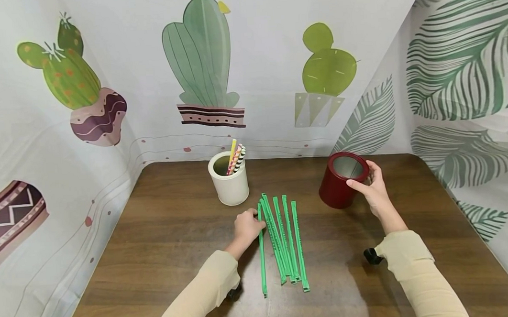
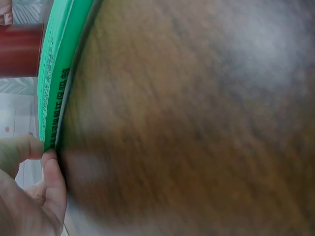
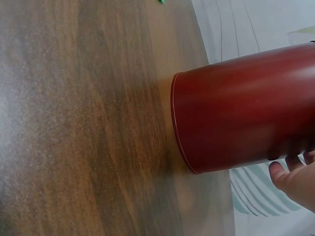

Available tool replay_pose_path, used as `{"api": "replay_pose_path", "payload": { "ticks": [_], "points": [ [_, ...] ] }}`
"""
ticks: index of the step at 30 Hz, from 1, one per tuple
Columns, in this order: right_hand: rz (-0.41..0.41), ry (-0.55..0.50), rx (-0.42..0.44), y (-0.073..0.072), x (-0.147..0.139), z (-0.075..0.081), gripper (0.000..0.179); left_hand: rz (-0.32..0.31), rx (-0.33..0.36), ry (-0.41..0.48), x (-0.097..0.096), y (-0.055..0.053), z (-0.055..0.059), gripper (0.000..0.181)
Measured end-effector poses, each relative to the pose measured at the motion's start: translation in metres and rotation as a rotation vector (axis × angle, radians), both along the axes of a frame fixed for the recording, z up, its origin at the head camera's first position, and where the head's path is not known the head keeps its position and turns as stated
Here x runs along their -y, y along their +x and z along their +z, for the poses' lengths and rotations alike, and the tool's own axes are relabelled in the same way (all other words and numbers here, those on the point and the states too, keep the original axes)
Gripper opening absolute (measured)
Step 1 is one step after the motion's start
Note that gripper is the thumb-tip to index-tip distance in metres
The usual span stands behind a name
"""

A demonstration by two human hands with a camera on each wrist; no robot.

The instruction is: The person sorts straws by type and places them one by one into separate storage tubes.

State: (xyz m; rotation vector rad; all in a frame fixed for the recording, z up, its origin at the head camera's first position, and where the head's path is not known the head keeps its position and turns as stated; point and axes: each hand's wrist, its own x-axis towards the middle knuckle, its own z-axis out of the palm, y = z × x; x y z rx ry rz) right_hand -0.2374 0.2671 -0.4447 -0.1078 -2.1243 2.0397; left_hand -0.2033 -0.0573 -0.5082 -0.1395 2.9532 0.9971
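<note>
At the centre of the frame, left hand (image 1: 246, 227): thumb and fingers pinch the leftmost green straw (image 1: 262, 263) near its upper end; whether the straw is lifted off the table (image 1: 175, 220) at any point, I cannot tell.
Other green straws (image 1: 299, 242): they lie in a loose fan just right of the pinched one, a few touching or overlapping. Their upper ends crowd close to the fingers, so a pinch set too wide could catch a neighbour as well.
Long free length: the hold is at one end only, so a quick turn of the wrist could swing the lower end and sweep the fan out of line.
Printed wrapper: it looks thin; too hard a squeeze might crease it, too light a one might let the straw slip.
Red can, right of centre: the right hand (image 1: 372, 188) grips the red can (image 1: 336, 192) by its upper right side, thumb over the near rim. Its mouth faces up, and nothing shows inside.
One-sided grip: being high and on one side, it could tip or slide the can if the hand pulls unevenly.
White cup, upper centre: the white cup (image 1: 231, 188) holds patterned straws (image 1: 234, 162) leaning right. The left hand works near its base; a careless forward reach could knock it over.
</note>
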Motion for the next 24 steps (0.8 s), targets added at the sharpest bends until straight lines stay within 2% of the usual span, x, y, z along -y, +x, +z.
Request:
{"api": "replay_pose_path", "payload": {
  "ticks": [6, 12, 16, 24],
  "points": [
    [0.000, -0.001, 0.005, -0.001, -0.001, -0.001, 0.075, -0.005, -0.023, 0.043, 0.003, -0.003, -0.001, 0.023],
    [0.004, -0.002, 0.001, -0.001, -0.001, -0.001, 0.075, -0.019, -0.019, 0.128, 0.002, -0.005, 0.012, 0.020],
    [0.014, 0.014, 0.013, 0.000, -0.001, 0.000, 0.075, -0.029, 0.016, 0.213, 0.000, -0.006, 0.020, 0.023],
    [0.014, 0.003, 0.019, 0.000, -0.001, 0.000, 0.076, -0.050, 0.096, 0.467, -0.004, -0.007, 0.031, 0.022]
  ]
}}
